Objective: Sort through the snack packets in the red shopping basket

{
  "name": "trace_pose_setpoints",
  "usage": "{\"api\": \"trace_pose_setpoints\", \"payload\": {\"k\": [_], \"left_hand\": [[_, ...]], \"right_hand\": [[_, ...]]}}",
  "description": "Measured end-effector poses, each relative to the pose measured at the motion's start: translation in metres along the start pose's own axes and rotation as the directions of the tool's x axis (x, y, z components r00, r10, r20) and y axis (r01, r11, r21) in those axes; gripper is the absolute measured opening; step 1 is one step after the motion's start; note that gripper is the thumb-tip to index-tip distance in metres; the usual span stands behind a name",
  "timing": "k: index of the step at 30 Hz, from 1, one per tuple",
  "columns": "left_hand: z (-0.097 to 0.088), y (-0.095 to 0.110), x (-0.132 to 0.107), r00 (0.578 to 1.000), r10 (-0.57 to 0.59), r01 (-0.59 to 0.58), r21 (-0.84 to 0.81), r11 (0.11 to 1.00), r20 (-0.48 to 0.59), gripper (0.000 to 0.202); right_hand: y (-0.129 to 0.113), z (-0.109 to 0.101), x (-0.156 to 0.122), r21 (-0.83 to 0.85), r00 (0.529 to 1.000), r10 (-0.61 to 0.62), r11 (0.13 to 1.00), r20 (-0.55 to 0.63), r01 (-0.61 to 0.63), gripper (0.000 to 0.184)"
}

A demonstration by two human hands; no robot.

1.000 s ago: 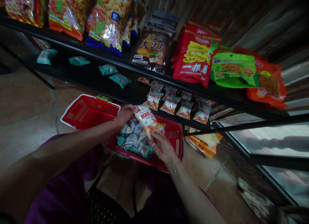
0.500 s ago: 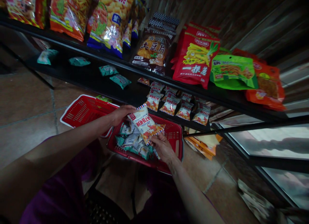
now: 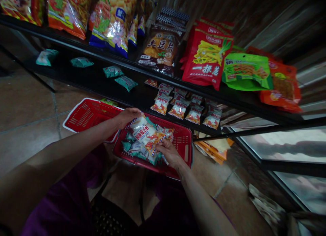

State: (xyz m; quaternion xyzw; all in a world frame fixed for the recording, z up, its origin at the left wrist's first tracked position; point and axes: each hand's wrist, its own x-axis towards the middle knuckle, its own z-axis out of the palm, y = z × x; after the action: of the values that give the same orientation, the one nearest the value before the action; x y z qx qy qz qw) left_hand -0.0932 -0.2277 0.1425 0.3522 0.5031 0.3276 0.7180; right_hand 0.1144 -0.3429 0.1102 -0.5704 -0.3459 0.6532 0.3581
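A white and orange snack packet [image 3: 145, 132] is held over a red shopping basket [image 3: 187, 146]. My left hand [image 3: 128, 117] grips its upper left edge, with the fingers partly behind it. At its lower right corner, my right hand [image 3: 168, 151] pinches it between thumb and fingers. Underneath, several teal and white packets [image 3: 139, 151] lie heaped in the basket. Another white and orange packet [image 3: 168, 132] rests in there, partly hidden behind the held one.
A second red basket [image 3: 85, 115] stands to the left. On the lower black shelf [image 3: 96, 86] lie teal packets [image 3: 126, 82] and rows of white and orange packets [image 3: 179, 108]. Larger snack bags [image 3: 207, 56] fill the upper shelf. Orange packaging [image 3: 212, 149] lies on the floor at right.
The held packet has tilted and shifted slightly left and down, both hands staying on it. More of the packet behind it shows now. The whole view has shifted a little.
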Motion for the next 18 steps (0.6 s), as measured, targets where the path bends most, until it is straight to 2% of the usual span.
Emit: {"api": "trace_pose_setpoints", "payload": {"k": [4, 7, 13, 18], "left_hand": [[0.001, 0.001, -0.001, 0.999, 0.026, -0.026, 0.011, 1.000, -0.047, 0.011], [0.003, 0.002, -0.002, 0.999, 0.030, -0.030, 0.008, 1.000, -0.042, 0.012], [0.005, -0.001, -0.002, 0.997, 0.066, -0.066, -0.011, 0.998, -0.036, 0.015], [0.007, 0.001, -0.004, 0.998, 0.052, -0.051, 0.046, 0.998, -0.038, 0.015]], "right_hand": [[0.001, -0.002, 0.000, 0.072, 0.997, -0.072, 0.995, -0.014, 0.073, 0.024], [0.003, -0.006, 0.004, 0.138, 0.991, -0.125, 0.982, -0.050, 0.131, 0.025], [0.003, -0.007, 0.007, 0.068, 0.962, -0.225, 0.969, -0.151, 0.238, 0.022], [0.006, -0.007, 0.010, 0.043, 0.937, -0.245, 0.964, -0.250, 0.263, 0.027]]}}
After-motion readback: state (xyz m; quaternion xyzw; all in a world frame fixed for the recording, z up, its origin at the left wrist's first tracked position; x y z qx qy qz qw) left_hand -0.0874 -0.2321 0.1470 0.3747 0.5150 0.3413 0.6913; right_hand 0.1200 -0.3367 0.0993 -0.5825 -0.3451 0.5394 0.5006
